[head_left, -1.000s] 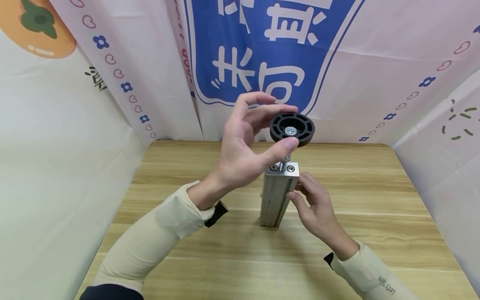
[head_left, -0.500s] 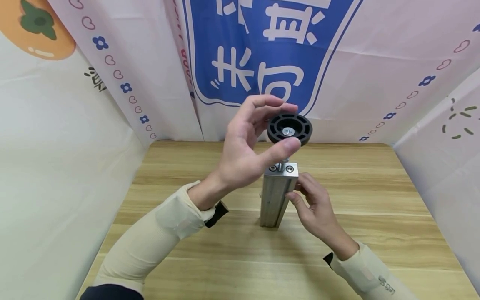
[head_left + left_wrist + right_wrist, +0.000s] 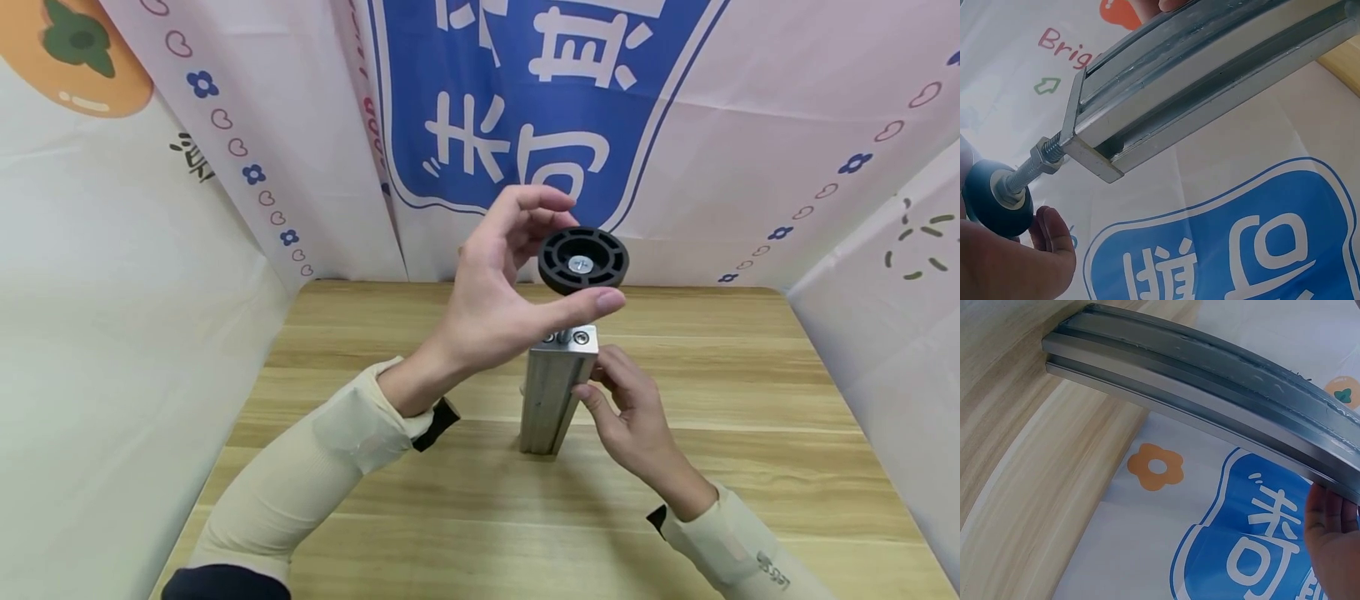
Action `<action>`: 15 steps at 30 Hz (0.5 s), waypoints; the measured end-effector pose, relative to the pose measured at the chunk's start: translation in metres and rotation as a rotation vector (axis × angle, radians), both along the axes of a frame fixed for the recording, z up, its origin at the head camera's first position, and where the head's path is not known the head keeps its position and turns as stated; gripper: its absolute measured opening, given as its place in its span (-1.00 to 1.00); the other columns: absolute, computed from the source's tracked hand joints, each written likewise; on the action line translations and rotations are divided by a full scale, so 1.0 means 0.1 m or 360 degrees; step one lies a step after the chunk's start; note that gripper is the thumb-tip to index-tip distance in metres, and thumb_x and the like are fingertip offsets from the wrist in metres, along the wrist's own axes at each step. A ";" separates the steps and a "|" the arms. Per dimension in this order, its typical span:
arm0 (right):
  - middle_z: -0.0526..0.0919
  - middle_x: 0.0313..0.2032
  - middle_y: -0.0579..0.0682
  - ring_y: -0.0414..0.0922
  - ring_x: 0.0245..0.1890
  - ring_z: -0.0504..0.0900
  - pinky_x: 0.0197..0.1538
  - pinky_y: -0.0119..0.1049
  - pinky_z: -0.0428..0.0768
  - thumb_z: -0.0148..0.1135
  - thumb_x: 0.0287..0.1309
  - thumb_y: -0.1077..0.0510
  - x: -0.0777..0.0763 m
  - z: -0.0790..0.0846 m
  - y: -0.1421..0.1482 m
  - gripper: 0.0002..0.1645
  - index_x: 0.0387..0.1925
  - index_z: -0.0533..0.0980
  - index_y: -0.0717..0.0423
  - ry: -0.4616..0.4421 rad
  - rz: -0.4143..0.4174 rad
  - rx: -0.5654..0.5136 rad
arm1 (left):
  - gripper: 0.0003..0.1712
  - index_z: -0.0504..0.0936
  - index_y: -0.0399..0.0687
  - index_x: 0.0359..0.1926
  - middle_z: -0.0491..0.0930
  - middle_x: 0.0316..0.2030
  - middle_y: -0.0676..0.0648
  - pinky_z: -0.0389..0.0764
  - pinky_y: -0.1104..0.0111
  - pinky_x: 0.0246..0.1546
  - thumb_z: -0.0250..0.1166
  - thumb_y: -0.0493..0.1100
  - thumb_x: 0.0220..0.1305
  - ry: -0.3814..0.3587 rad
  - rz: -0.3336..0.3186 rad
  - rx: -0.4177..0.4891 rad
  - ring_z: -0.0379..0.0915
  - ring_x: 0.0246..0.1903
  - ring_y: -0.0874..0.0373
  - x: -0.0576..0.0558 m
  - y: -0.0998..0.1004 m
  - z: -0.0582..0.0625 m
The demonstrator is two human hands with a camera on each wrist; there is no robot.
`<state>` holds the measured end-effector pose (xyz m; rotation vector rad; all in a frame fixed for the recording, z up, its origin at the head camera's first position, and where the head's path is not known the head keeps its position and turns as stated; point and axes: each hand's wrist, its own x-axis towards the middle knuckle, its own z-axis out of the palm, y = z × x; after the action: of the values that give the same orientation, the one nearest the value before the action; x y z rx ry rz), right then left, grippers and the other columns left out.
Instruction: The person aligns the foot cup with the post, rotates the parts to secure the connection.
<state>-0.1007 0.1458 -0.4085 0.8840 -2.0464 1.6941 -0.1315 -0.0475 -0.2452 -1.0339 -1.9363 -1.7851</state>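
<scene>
An aluminium profile stands upright on the wooden table, with a bolted end plate on top. Above the plate sits a black round levelling foot, a screw head at its centre. Its threaded rod and nut show in the left wrist view, the rod running into the plate. My left hand holds the foot's rim between thumb and curved fingers; some fingertips are hidden behind it. Lower down, my right hand grips the profile's right side, thumb on the near edge, fingers partly hidden behind.
Pale printed cloth walls enclose the wooden table at the back and both sides. A blue sign print is on the back cloth, close behind the left fingers.
My left thumb has slid right along the foot's near rim, while the fingers behind have drawn back left. The profile and my right hand keep their places.
</scene>
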 end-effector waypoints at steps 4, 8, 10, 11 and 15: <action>0.63 -0.01 -0.10 -0.29 -0.03 0.62 0.13 -0.43 0.67 0.26 0.32 0.47 0.00 0.00 0.00 -0.59 0.18 0.56 0.38 0.0002 -0.0012 0.0012 | -0.21 0.41 -0.37 0.23 0.66 0.01 -0.27 0.65 0.25 0.14 0.60 -0.35 0.00 0.0063 0.0010 -0.0020 0.60 -0.01 0.11 0.00 -0.02 0.00; 0.63 -0.01 -0.10 -0.28 -0.04 0.62 0.12 -0.45 0.66 0.26 0.32 0.46 0.01 -0.01 0.00 -0.58 0.19 0.55 0.40 0.0027 0.0006 -0.0008 | -0.28 0.41 -0.38 0.20 0.72 0.01 -0.28 0.55 0.28 0.08 0.54 -0.31 0.04 0.0138 0.0022 -0.0030 0.62 -0.03 0.09 -0.02 -0.04 0.00; 0.63 -0.01 -0.10 -0.29 -0.04 0.62 0.11 -0.46 0.66 0.26 0.33 0.45 0.00 -0.02 0.00 -0.59 0.19 0.54 0.41 0.0040 0.0015 -0.0026 | -0.30 0.41 -0.39 0.20 0.74 0.02 -0.30 0.52 0.28 0.07 0.50 -0.29 0.07 0.0148 0.0004 -0.0021 0.62 -0.02 0.07 -0.02 -0.05 -0.01; 0.63 -0.01 -0.11 -0.29 -0.04 0.62 0.11 -0.46 0.66 0.26 0.33 0.44 0.00 -0.02 -0.01 -0.60 0.18 0.54 0.42 0.0046 0.0018 -0.0034 | -0.31 0.40 -0.40 0.20 0.74 0.03 -0.31 0.51 0.28 0.08 0.48 -0.28 0.09 0.0145 -0.0010 -0.0017 0.63 -0.01 0.06 -0.02 -0.05 -0.01; 0.63 -0.01 -0.11 -0.28 -0.04 0.63 0.12 -0.45 0.66 0.26 0.32 0.46 0.00 -0.02 -0.01 -0.61 0.16 0.55 0.43 0.0053 0.0017 -0.0049 | -0.35 0.39 -0.42 0.22 0.71 0.10 -0.34 0.52 0.26 0.19 0.37 -0.19 0.18 0.0113 -0.0071 -0.0021 0.64 0.07 0.02 -0.02 -0.06 -0.02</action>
<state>-0.1009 0.1446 -0.4108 0.9082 -1.9921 1.7006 -0.1331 -0.0535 -0.2472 -1.1375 -1.8999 -1.7363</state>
